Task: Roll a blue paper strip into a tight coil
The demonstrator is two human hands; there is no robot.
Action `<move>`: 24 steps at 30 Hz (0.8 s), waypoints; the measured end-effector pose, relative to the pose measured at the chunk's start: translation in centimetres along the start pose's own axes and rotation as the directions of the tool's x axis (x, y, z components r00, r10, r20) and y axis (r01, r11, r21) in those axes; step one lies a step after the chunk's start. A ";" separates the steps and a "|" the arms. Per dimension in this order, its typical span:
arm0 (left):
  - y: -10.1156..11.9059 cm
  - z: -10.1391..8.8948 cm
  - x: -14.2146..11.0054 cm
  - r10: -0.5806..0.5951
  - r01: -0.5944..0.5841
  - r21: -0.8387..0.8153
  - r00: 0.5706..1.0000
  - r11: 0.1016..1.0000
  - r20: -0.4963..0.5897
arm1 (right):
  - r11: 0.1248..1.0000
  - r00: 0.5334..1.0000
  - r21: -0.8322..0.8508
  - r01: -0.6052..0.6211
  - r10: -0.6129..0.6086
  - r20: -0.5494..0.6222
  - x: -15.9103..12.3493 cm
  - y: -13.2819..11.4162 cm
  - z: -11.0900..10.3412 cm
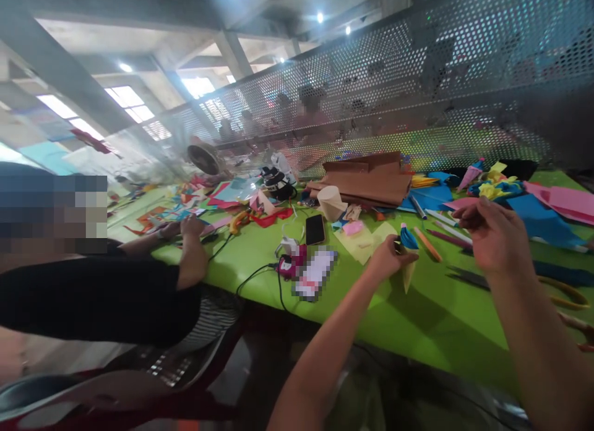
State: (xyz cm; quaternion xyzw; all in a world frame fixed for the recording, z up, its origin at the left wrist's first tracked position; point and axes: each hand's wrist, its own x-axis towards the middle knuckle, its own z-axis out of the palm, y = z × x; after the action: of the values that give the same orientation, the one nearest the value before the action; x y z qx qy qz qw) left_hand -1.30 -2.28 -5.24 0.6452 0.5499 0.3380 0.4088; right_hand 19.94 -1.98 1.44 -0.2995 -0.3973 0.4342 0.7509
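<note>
My left hand (387, 258) pinches a small paper cone (408, 275), yellowish at its pointed lower end, with blue crinkled paper (408, 237) and a pink tip showing at the top. The cone hangs point down above the green table. My right hand (499, 236) is raised to the right of it, thumb and fingers brought together. Whether anything small sits between those fingertips I cannot make out. Under the right forearm lie scissors (468, 277) with dark blades and a yellow handle. An orange marker (427, 244) lies between the two hands.
Yellow paper sheets (359, 244), a phone (315, 230), a pink power strip (291, 265) with cables and a lit phone (315, 273) lie left of my hands. Brown paper (362, 180) and blue paper sheets (436, 196) are behind. Another person (93, 289) sits at the left.
</note>
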 end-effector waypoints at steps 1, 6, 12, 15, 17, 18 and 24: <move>0.1 0.0 -0.2 0.018 -0.017 0.079 1.000 0.997 -0.010 | 1.000 1.000 0.003 -0.009 0.009 -0.004 0.0 0.0 -0.1; 0.6 0.3 -0.8 0.119 -0.088 0.356 0.991 0.930 -0.064 | 1.000 0.999 0.005 -0.016 0.017 -0.046 -0.1 0.1 -0.6; 1.2 0.4 -1.9 0.093 -0.021 0.473 0.987 0.881 -0.128 | 1.000 0.999 -0.007 -0.016 0.016 -0.033 0.1 0.3 -0.7; 1.6 -0.9 -1.9 0.117 -0.022 0.464 0.977 0.886 -0.177 | 1.000 1.000 -0.012 -0.013 0.012 -0.019 -0.1 0.2 -0.6; 1.9 -2.0 -1.7 0.140 -0.030 0.417 0.962 0.909 -0.236 | 0.998 0.999 -0.018 -0.053 0.054 0.002 -0.3 0.0 -0.3; 2.0 -2.6 -1.5 0.157 -0.045 0.385 0.951 0.922 -0.266 | 0.995 0.995 -0.019 -0.095 0.095 0.020 -0.5 -0.2 -0.1; 3.1 -3.1 -0.8 0.318 -0.305 0.091 0.895 0.948 -0.312 | 0.962 0.930 0.015 -0.273 0.260 0.260 -1.7 -0.3 0.9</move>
State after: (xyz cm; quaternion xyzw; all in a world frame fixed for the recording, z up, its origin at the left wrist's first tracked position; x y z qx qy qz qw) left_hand -2.84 -2.81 -1.12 0.6690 0.5052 0.4889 0.2412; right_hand 18.73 -3.52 1.58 -0.2729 -0.4353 0.5771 0.6348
